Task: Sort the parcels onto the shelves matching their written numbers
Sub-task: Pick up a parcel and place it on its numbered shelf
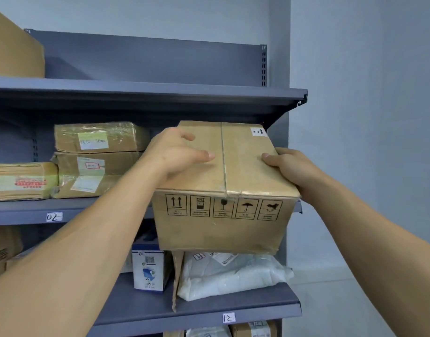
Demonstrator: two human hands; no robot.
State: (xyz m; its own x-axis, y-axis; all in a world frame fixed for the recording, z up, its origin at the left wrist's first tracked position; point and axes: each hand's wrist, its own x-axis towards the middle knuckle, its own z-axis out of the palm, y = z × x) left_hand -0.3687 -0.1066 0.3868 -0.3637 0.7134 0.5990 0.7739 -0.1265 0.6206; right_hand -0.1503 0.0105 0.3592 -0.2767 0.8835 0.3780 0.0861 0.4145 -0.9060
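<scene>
A brown cardboard box (223, 190) with a taped top seam and black handling symbols on its front is held in the air in front of the shelving. A small white label (258, 132) at its far right top corner reads "01" sideways. My left hand (177, 152) grips the box's left top edge, thumb lying across the top. My right hand (294, 169) grips its right side, thumb on top. The box's back end reaches over the shelf tagged "02" (54, 216). Below it, the shelf tagged "12" (228, 317) carries other parcels.
Taped brown parcels (99, 159) are stacked on the 02 shelf's left, beside a flat parcel (21, 181). The 12 shelf holds a blue-and-white carton (148, 271) and a white plastic mailer (233, 276). A large box (12, 49) sits on the top shelf (160, 90). A wall is to the right.
</scene>
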